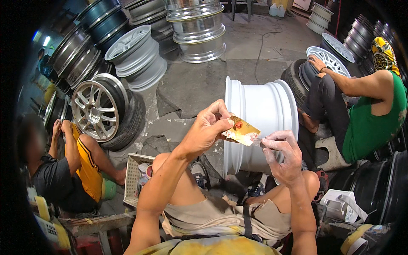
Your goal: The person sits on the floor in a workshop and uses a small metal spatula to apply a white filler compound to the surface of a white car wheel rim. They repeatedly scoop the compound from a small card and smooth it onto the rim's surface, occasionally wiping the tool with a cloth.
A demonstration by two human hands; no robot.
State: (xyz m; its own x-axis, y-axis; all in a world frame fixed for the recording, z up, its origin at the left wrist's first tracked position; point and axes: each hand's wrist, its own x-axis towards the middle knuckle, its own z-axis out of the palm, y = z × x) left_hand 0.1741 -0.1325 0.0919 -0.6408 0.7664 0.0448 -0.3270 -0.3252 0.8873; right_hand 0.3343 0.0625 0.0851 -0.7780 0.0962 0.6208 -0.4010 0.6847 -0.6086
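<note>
Gold-coloured flat card smeared with pale paste and a red dab (248, 127), held up in front of a broad white metal wheel rim (261, 98).
The left hand (212, 125) grasps the card's left edge between thumb and fingers; the right hand (284, 156) has thumb and forefinger close together at the card's right corner, though whether they grip something thin I cannot tell. Left of the knees, a cream perforated plastic basket (131, 180) on the floor contains a round reddish item (149, 171) and other pieces too small to identify, partly hidden by the forearm. At lower right is a white plastic jug with a handle (339, 205), its contents out of sight; two whitish plastic jugs (277, 10) rest far back.
</note>
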